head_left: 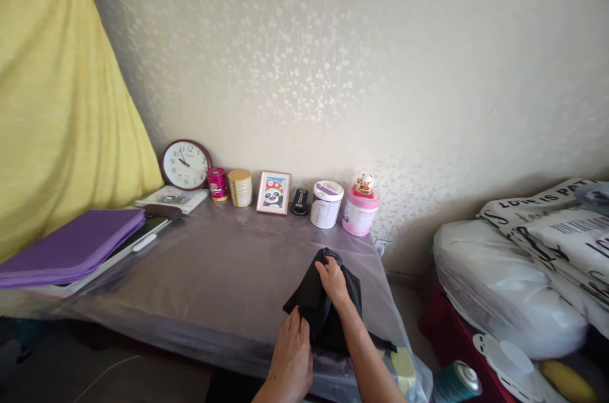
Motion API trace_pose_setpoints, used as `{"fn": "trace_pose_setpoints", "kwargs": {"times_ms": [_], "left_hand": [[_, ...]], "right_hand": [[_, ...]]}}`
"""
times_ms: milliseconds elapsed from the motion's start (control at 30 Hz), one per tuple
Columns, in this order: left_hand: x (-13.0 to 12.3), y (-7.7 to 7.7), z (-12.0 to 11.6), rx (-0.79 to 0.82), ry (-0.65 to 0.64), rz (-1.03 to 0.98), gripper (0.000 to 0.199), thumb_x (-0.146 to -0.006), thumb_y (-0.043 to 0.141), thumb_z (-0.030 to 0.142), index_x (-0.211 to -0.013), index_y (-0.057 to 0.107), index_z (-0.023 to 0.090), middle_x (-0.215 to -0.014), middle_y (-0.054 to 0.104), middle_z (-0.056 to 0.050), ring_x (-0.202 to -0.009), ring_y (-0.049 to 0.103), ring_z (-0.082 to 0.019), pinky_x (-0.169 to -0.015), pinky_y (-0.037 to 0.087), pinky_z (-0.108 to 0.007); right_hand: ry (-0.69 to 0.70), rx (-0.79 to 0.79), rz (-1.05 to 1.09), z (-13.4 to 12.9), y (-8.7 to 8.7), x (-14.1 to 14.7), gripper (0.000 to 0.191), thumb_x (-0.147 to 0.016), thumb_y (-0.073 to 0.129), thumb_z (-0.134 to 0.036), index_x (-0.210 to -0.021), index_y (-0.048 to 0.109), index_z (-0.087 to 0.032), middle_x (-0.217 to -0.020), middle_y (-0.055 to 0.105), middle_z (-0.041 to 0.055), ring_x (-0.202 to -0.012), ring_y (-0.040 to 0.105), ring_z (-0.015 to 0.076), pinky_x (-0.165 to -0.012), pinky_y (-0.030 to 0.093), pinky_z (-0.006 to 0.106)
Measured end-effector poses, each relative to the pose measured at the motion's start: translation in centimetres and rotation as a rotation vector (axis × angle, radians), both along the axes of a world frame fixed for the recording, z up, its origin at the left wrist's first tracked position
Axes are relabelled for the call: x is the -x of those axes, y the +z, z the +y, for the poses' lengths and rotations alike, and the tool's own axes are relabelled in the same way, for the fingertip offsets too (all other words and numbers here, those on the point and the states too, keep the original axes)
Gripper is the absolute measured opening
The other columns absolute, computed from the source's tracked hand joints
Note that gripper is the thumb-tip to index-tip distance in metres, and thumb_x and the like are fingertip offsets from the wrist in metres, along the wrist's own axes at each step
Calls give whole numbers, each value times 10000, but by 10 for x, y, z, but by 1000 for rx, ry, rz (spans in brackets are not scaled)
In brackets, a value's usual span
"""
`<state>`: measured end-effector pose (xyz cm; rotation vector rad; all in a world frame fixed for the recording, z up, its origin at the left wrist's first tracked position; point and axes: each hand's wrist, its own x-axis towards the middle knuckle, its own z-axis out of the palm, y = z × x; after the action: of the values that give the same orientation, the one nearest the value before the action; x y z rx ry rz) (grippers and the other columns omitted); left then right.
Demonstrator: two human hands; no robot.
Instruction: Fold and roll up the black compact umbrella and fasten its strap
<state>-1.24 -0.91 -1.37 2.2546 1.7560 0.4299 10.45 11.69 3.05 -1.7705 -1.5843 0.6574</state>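
Observation:
A piece of thin black fabric (309,289), bunched up, lies at the front right of the plastic-covered table (214,263). Its exact kind does not show, but a narrow strip trails from it toward the right corner. My right hand (333,279) is closed on the gathered upper part of the fabric. At its lower left edge, my left hand (292,346) has its fingers curled over the fabric, with the fingertips partly hidden. Both hands are close together, and my right forearm covers some of the fabric.
Along the wall stand a round clock (186,164), a pink tin (217,184), a yellow-lidded jar (240,188), a panda picture frame (273,192), a white tub (327,204) and a pink tub (360,211). Purple folders (76,244) lie left. A spray can (457,381) stands right.

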Motion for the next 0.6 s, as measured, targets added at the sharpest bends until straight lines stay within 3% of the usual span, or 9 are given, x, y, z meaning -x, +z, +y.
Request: {"fn": "trace_pose_setpoints", "kwargs": {"times_ms": [100,200,333,433,533,600], "left_hand": [[2,-1,0,3,10,21,620,-703,401,88,-1319,349,43,-1364,390,-177,-1249,377,-244,-1035,314,-363],[8,-11,-1,-32,13,22,584,-748,395,143,-1322,335,54,-1355,405,-172,-1244,389,-249,-1016,344,-373],[18,-19,-6,-198,52,-60,518,-796,378,217,-1291,346,68,-1271,480,-173,-1164,475,-246,-938,425,-381],[17,-5,-9,-327,75,-100,425,-825,358,220,-1232,404,105,-1228,498,-155,-1134,498,-239,-908,447,-384],[8,14,-6,-361,-83,-82,374,-821,399,228,-1184,467,167,-1265,477,-122,-1153,478,-238,-950,417,-398],[1,17,0,-355,-150,-46,442,-792,433,220,-1233,444,186,-1341,421,-113,-1215,420,-256,-992,378,-429]], "right_hand": [[19,15,-42,-3,3,3,431,-828,460,-321,-1179,496,-72,-838,693,113,-917,625,257,-765,413,314],[110,14,-31,-6,5,4,384,-852,419,-332,-1152,494,-104,-750,702,61,-825,646,208,-737,418,285],[238,34,65,-10,5,4,306,-869,365,-349,-1050,536,-172,-761,712,10,-659,641,137,-674,436,247],[315,-6,32,-13,5,4,269,-856,380,-310,-995,583,-201,-824,719,2,-715,644,139,-691,439,248],[397,-61,-32,-16,5,4,270,-847,384,-257,-982,614,-216,-841,722,-5,-832,642,154,-751,436,258],[443,-69,-50,-17,6,4,278,-844,386,-231,-981,628,-221,-846,722,-7,-860,640,156,-778,436,261]]}}
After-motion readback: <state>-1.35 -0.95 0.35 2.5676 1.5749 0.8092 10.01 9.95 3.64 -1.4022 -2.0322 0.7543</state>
